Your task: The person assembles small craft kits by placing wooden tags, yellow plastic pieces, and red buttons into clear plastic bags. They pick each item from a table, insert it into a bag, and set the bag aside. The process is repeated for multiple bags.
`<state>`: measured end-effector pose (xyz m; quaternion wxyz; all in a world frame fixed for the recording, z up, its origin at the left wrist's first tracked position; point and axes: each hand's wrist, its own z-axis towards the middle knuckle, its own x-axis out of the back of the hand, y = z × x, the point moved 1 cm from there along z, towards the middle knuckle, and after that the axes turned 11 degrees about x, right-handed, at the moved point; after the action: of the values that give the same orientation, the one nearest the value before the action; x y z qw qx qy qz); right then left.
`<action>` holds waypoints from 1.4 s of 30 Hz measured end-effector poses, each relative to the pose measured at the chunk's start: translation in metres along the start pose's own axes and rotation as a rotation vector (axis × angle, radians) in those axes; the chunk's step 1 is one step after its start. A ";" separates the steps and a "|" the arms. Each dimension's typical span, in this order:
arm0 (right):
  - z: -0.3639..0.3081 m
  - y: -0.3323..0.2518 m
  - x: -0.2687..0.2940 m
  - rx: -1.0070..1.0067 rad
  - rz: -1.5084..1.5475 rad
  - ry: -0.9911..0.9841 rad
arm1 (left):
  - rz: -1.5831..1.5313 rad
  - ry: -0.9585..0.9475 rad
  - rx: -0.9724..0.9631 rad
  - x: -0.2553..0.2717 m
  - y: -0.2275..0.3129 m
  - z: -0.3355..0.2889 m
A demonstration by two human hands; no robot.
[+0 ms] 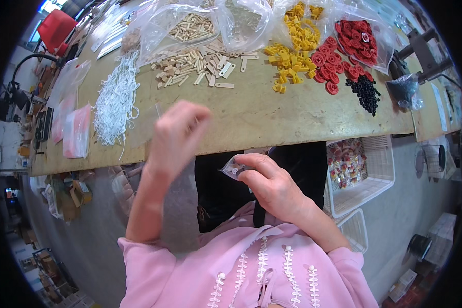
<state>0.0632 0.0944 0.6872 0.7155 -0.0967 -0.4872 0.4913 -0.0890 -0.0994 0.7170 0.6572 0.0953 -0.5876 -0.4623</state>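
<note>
My right hand [271,186] pinches a small clear plastic bag [231,168] between thumb and fingers, above my lap at the table's front edge. Something small and white shows inside the bag, too small to name. Raised over the front of the table, my left hand [177,136] is smeared by motion, so I cannot tell what its fingers hold, if anything. It is nearest to a bundle of white strings [119,97] on its left. Beyond it lie small wooden sticks and flat wooden pieces with holes [205,66].
Yellow plastic parts [287,64], red round discs [327,66] and small black pieces [364,95] lie in heaps at the back right, with open plastic bags behind. Pink-and-white packets [77,132] sit at left. A white basket [387,177] of filled packets stands below the table, right.
</note>
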 end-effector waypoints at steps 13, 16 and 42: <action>-0.015 0.008 0.006 -0.047 -0.035 0.045 | 0.285 -0.131 0.333 0.002 -0.066 0.090; -0.015 0.010 0.010 -0.049 -0.042 0.052 | 0.314 -0.141 0.301 0.009 -0.060 0.088; -0.024 0.015 0.023 -0.094 -0.044 0.138 | 0.296 -0.072 0.110 -0.056 -0.019 0.111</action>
<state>0.0741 0.1286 0.6792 0.7526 -0.1533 -0.4613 0.4442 -0.1871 -0.0233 0.6977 0.6906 0.0269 -0.6428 -0.3305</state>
